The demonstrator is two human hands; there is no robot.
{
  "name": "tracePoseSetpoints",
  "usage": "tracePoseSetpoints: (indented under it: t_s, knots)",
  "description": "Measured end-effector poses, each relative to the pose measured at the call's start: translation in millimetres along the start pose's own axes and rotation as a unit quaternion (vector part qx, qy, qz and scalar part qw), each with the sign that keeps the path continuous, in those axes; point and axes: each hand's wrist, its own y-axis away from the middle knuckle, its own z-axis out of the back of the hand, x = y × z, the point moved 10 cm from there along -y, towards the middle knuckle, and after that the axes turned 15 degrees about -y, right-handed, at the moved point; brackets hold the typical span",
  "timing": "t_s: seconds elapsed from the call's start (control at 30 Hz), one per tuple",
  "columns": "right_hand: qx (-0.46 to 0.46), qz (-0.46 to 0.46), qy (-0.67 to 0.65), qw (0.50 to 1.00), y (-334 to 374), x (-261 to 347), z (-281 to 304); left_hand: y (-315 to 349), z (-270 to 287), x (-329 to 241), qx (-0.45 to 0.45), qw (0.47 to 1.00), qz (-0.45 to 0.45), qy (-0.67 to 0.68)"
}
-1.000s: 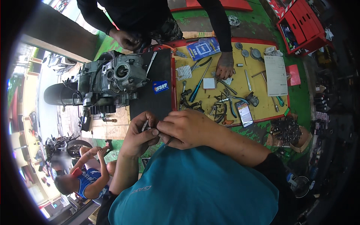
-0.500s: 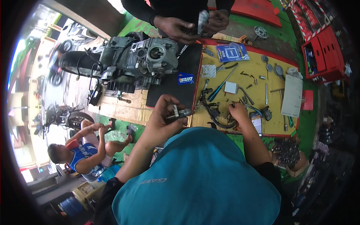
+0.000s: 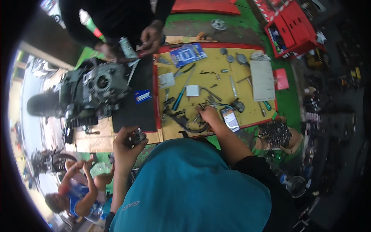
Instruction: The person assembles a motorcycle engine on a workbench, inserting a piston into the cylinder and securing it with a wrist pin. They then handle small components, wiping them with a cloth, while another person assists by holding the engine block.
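My left hand [image 3: 125,149] is closed around a small grey metal part [image 3: 137,136], held over the table's near edge. Fingers cover much of that part. My right hand [image 3: 209,115] reaches down among dark parts on the yellow tabletop [image 3: 220,81], its thumb and fingertips pinched together. What lies between them is too small to make out. Just left of it sits a curved black cable harness [image 3: 181,121]. A phone [image 3: 230,119] with a lit screen lies right of my right hand. A teal-handled screwdriver [image 3: 178,101] and a small white square box [image 3: 192,91] are farther off.
An engine [image 3: 98,85] with a wheel stands at the left beside a black mat [image 3: 131,112]. Across the table, a person's hands [image 3: 150,36] handle a tube [image 3: 126,47]. A blue packet [image 3: 188,54], a paper sheet [image 3: 262,79] and a red tool cabinet [image 3: 291,33] stand beyond.
The whole view has shifted, so the table and engine appear farther left. The other person's hands have moved apart near the engine. My left hand still holds the metal part; my right stays among the parts.
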Motion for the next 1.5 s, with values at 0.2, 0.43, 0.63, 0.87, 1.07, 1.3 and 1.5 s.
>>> tracePoseSetpoints:
  t_s: [0.2, 0.43, 0.63, 0.87, 1.07, 1.3, 1.5]
  knots:
    - [-0.077, -0.03, -0.237, 0.968, 21.7, -47.7, 61.3, -11.2, -19.8, 16.1, 0.004, 0.998, 0.032, 0.046]
    - [-0.176, -0.023, -0.233, 0.956, 23.4, -119.1, 190.1, -15.0, -33.5, 17.6, 0.011, 0.997, 0.047, 0.057]
    - [-0.265, 0.064, 0.059, 0.96, 11.5, -151.0, 240.0, -4.1, -38.4, 19.3, -0.016, 0.998, 0.054, 0.04]
    - [-0.212, 0.094, -0.064, 0.971, -3.9, -181.5, 215.6, 6.1, -25.7, 23.1, -0.06, 0.997, 0.045, -0.034]
    - [-0.268, 0.155, -0.059, 0.949, -14.5, -142.3, 269.1, 32.8, -33.7, 38.1, -0.097, 0.992, 0.084, -0.013]
    - [-0.314, 0.225, -0.096, 0.917, -53.5, -71.8, 342.4, 25.2, -52.5, 39.2, -0.089, 0.991, 0.098, -0.021]
    - [-0.408, 0.042, 0.132, 0.902, -151.9, -33.2, 412.8, 26.8, -53.9, 37.0, -0.093, 0.987, 0.121, -0.042]
